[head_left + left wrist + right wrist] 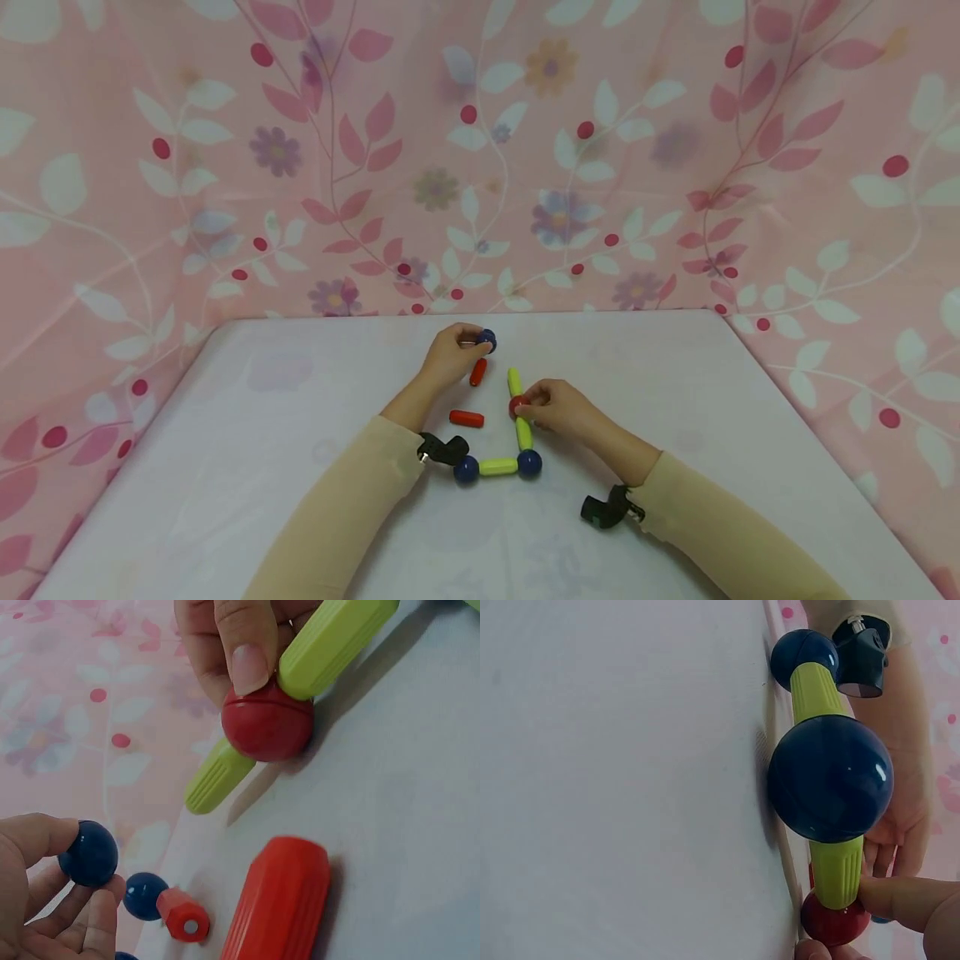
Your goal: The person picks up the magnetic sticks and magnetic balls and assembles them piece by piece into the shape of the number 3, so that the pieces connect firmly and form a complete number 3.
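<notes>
Pinching a blue ball (pixel 90 853) near the table's (pixel 645 358) far edge, the left hand (pixel 447 357) is just beyond two red rods (pixel 467 418). The right hand (pixel 561 408) grips a red ball (pixel 266 726), nearer the right edge, with yellow-green rods (pixel 524 435) toward the far and near edges. The nearer meets a corner blue ball (pixel 529 463); another rod (pixel 498 467) runs leftward to an end blue ball (pixel 466 470).

No text, label, brand, number or sign can be read on the glossy dark-blue balls (pixel 529 463), glossy red ball (pixel 268 727), ribbed yellow-green rods (pixel 498 467), red rods (pixel 467 418) or far pink floral cloth (pixel 525 183).
</notes>
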Demonstrator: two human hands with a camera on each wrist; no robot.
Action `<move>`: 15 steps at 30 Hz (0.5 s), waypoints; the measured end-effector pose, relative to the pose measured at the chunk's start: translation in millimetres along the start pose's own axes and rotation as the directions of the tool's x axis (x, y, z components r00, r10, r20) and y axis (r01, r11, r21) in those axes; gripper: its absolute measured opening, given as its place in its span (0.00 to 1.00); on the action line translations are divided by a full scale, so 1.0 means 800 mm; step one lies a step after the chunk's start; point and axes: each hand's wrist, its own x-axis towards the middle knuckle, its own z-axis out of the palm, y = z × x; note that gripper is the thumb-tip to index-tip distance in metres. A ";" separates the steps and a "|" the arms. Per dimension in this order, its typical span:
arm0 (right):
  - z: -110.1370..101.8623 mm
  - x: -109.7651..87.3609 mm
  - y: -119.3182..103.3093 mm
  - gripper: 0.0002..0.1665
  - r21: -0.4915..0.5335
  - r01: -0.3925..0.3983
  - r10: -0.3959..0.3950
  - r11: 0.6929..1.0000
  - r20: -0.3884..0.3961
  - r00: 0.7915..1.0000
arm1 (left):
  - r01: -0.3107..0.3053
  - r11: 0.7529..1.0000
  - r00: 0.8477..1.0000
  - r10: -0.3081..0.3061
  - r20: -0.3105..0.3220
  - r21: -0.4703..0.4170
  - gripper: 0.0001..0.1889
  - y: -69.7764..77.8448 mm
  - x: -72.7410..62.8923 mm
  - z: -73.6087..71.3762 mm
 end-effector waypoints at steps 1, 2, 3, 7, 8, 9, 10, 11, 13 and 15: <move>0.000 0.000 0.001 0.18 0.003 0.002 -0.002 1.000 -0.001 1.000 | -0.007 1.000 1.000 0.007 0.020 0.007 0.20 0.001 0.001 0.002; 0.000 -0.001 0.001 0.18 0.002 0.005 -0.005 1.000 -0.002 1.000 | -0.013 1.000 0.999 0.013 0.039 0.015 0.20 0.001 0.001 0.004; 0.000 -0.001 0.001 0.18 0.004 0.007 -0.007 1.000 -0.003 1.000 | -0.020 0.999 0.998 0.018 0.054 0.028 0.21 0.001 0.002 0.006; -0.001 -0.004 0.002 0.17 0.006 0.019 -0.019 1.000 -0.002 1.000 | -0.012 0.998 0.996 0.006 0.092 0.069 0.22 0.000 0.004 0.014; -0.001 -0.005 0.003 0.17 0.005 0.026 -0.026 1.000 -0.001 1.000 | -0.007 0.997 0.995 -0.001 0.099 0.074 0.22 0.000 0.005 0.016; -0.001 -0.005 0.003 0.16 0.005 0.029 -0.029 1.000 0.000 1.000 | 0.000 0.997 0.994 -0.008 0.106 0.075 0.21 0.001 0.005 0.018; -0.001 -0.006 0.003 0.16 0.007 0.032 -0.032 0.999 0.003 0.999 | 0.008 0.997 0.994 -0.016 0.112 0.071 0.21 0.001 0.005 0.019; -0.001 -0.006 0.003 0.16 0.008 0.035 -0.035 0.999 0.004 0.999 | 0.018 0.998 0.993 -0.026 0.118 0.064 0.20 0.001 0.005 0.020; -0.001 -0.006 0.004 0.17 0.009 0.038 -0.038 0.999 0.004 0.999 | 0.035 0.998 0.990 -0.041 0.133 0.050 0.19 0.001 0.005 0.022; 0.000 -0.005 0.005 0.17 0.012 0.038 -0.038 0.999 0.005 0.999 | 0.037 0.998 0.989 -0.044 0.141 0.054 0.18 0.001 0.005 0.025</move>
